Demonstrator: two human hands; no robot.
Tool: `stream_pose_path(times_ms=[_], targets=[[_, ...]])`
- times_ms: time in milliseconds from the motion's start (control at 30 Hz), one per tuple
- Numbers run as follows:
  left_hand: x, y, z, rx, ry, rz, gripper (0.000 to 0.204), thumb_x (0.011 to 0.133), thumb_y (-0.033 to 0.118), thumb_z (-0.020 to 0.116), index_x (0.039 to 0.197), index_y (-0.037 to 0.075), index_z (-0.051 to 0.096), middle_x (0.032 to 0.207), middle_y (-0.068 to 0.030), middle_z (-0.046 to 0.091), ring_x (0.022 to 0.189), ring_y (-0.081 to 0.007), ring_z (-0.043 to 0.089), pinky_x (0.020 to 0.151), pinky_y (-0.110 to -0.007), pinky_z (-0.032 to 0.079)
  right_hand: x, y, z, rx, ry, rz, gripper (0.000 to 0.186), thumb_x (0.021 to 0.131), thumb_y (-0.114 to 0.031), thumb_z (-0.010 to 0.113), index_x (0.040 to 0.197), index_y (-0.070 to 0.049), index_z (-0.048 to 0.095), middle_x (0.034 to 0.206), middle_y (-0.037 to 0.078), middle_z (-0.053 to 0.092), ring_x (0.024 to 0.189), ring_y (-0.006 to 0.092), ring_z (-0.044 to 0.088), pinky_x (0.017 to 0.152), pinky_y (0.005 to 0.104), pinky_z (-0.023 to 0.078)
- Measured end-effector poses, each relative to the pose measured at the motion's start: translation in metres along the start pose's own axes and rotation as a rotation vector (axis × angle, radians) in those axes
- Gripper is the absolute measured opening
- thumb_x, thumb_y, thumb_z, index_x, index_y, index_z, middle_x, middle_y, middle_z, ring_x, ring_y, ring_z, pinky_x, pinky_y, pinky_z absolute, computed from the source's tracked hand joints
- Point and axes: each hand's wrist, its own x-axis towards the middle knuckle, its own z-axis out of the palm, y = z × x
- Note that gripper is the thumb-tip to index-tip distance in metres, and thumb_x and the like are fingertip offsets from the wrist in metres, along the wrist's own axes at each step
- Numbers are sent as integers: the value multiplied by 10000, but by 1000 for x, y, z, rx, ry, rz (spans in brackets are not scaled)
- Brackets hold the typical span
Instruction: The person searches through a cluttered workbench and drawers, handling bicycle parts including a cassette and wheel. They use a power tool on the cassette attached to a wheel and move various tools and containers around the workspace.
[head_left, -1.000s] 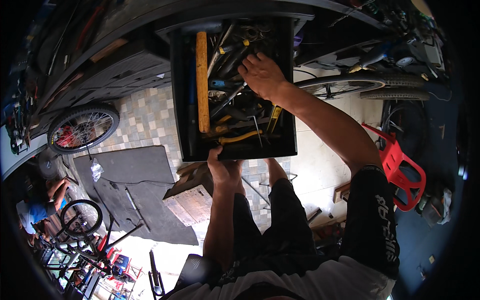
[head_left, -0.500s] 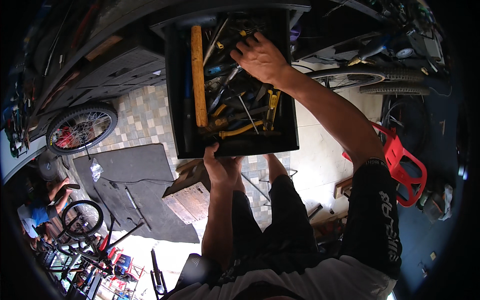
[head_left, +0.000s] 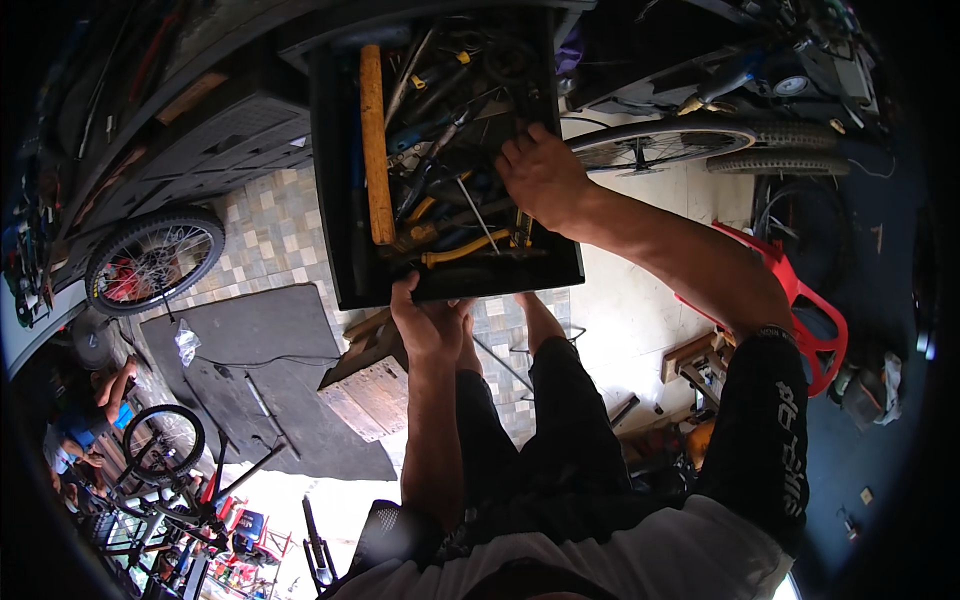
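A black drawer (head_left: 555, 270) full of tools is pulled out in front of me. My left hand (head_left: 432, 328) grips its near edge, the thumb over the rim and the fingers underneath. Inside, at the right side, my right hand (head_left: 543, 182) is closed, fingers curled down among the tools; what they hold, if anything, is hidden. A hammer (head_left: 376, 150) with a wooden handle lies lengthwise along the left side. Nearer the front are a curved yellow handle (head_left: 465, 248) and a thin metal rod (head_left: 470, 203). Several other dark tools overlap behind them.
On the left a bicycle wheel (head_left: 155, 260) stands by the dark cabinet, and a black mat (head_left: 250, 375) covers the floor. A wooden box (head_left: 365, 395) is beside my legs. Right are more wheels (head_left: 660, 145) and a red chair (head_left: 800, 290). Another person (head_left: 85, 430) is at lower left.
My right hand has moved nearer and slightly right, from the drawer's back area to its right side. My left hand still holds the front edge. The view has shifted slightly.
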Motion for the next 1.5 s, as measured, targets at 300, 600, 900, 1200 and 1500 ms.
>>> stream_pose_path(times_ms=[300, 600, 900, 1200, 1500], targets=[[9, 4, -26, 27, -123, -25, 619, 947, 416, 549, 1448, 54, 505, 1348, -157, 633, 1178, -321, 616, 949, -544, 548, 23, 82, -72, -1, 43, 105, 550, 730, -388, 921, 1201, -151, 765, 1280, 76, 710, 1300, 248, 627, 1148, 500, 396], [-2, 5, -4, 3, -50, -4, 478, 972, 436, 522, 1233, 47, 620, 946, -89, 695, 734, -191, 553, 700, -375, 521, 19, 95, -92, 162, 459, 458, 318, 779, -218, 791, 1054, -60, 759, 1115, 144, 749, 1051, 323, 739, 1056, 494, 500], [-10, 15, 8, -6, -74, -49, 533, 981, 412, 508, 1295, -11, 586, 1073, -165, 704, 828, -256, 645, 834, -462, 605, -81, 39, -22, 871, 704, 811, 750, 926, -498, 791, 1490, -58, 567, 1269, 217, 675, 1191, 350, 690, 935, 455, 571], [2, 13, 35, -22, -68, -30, 548, 960, 352, 522, 1373, -6, 544, 1243, -187, 675, 1173, -345, 685, 909, -495, 672, -125, -87, 6, 2320, 310, 985, 704, 981, -314, 799, 1467, 41, 433, 1112, 152, 730, 953, 196, 748, 795, 321, 628], [110, 49, 103, 51, -280, 47, 397, 982, 209, 497, 1314, -7, 513, 1319, -233, 587, 1307, -373, 574, 1059, -639, 568, -8, 1, 37, 2285, 725, 910, 542, 1004, -229, 726, 1443, 8, 513, 1215, 145, 720, 1046, 273, 753, 943, 399, 628]])
